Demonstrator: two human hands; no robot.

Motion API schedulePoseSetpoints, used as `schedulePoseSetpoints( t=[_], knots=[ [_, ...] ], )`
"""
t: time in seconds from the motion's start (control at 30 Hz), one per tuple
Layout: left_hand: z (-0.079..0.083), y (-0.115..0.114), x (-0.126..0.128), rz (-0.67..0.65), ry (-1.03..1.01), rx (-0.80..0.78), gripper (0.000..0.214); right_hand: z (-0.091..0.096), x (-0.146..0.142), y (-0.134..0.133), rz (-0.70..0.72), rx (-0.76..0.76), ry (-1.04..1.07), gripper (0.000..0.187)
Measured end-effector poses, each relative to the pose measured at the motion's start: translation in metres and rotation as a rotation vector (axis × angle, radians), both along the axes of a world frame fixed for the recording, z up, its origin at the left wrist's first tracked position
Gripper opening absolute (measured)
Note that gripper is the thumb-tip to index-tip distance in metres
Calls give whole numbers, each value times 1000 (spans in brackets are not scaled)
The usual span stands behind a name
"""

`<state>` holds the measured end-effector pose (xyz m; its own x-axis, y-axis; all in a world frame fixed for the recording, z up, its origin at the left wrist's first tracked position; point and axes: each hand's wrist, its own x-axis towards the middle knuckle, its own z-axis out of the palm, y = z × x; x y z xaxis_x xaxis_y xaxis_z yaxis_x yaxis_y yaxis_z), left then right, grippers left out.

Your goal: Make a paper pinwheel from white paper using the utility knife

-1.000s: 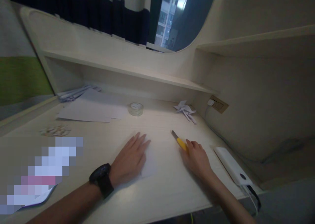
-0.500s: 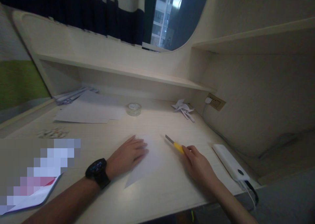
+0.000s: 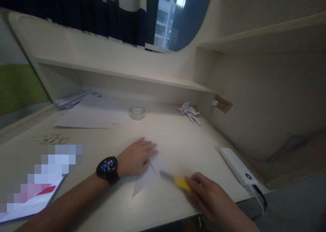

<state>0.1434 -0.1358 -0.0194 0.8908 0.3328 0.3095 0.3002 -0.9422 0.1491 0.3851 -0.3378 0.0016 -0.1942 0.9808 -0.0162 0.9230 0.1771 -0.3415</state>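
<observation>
Pale wood-grain desk (image 3: 178,137) set in an alcove, low shelf (image 3: 122,74) along the back. Dark striped curtain (image 3: 76,11) partly covers the window (image 3: 165,18); lit buildings outside. Wall socket (image 3: 222,104) at right. Lighting dim.

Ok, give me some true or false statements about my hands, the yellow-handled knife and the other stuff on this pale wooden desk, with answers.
1. The left hand presses flat on a white sheet of paper. True.
2. The right hand grips a yellow-handled utility knife. True.
3. The knife's blade points away from the paper. False: it points at the sheet.
4. The clear roll of tape sits on the shelf. False: it stands on the pale wooden desk below.
5. The black wristwatch is on the right wrist. False: it is on the left.
6. A white power bank lies near the desk's right edge. True.
</observation>
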Motion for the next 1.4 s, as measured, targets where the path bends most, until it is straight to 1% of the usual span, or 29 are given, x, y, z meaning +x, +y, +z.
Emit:
schedulePoseSetpoints(
  t=[0.1,0.2,0.33,0.5,0.57,0.63,0.77,0.9,0.97,1.03,1.1,1.17,1.27,1.4],
  knots=[
    [-1,1,8,9,5,14,31,5,-5,-2,14,-32,34,25],
    [-2,0,12,68,-25,34,25,9,-10,-1,28,-27,72,22],
    [-5,-4,13,134,-91,20,25,7,-15,13,8,40,59,21],
    [-11,-12,13,174,-124,56,26,-9,-20,44,0,142,-69,20],
    [-14,-14,13,177,-112,88,28,-15,-20,57,-20,183,-113,22],
    [-16,-16,14,168,-85,98,30,-20,-19,68,-7,212,-174,20],
    [-25,-19,12,139,-73,47,34,-22,-13,82,46,213,-259,17],
    [-33,-23,10,150,-137,-53,42,-18,-9,84,91,227,-242,17],
    [-33,-26,12,199,-165,-97,39,-16,-9,83,109,254,-221,19],
    [-31,-28,18,317,-178,-101,35,-16,-8,83,116,284,-203,19],
    [-30,-30,25,456,-167,-30,38,-16,-8,83,118,306,-189,19],
    [-32,-30,31,541,-136,57,43,-18,-7,84,116,311,-182,18],
    [-39,-30,35,568,-77,92,46,-21,-6,86,107,304,-162,19],
    [-47,-30,32,533,-49,78,52,-23,0,88,122,301,-86,22]
  ],
)
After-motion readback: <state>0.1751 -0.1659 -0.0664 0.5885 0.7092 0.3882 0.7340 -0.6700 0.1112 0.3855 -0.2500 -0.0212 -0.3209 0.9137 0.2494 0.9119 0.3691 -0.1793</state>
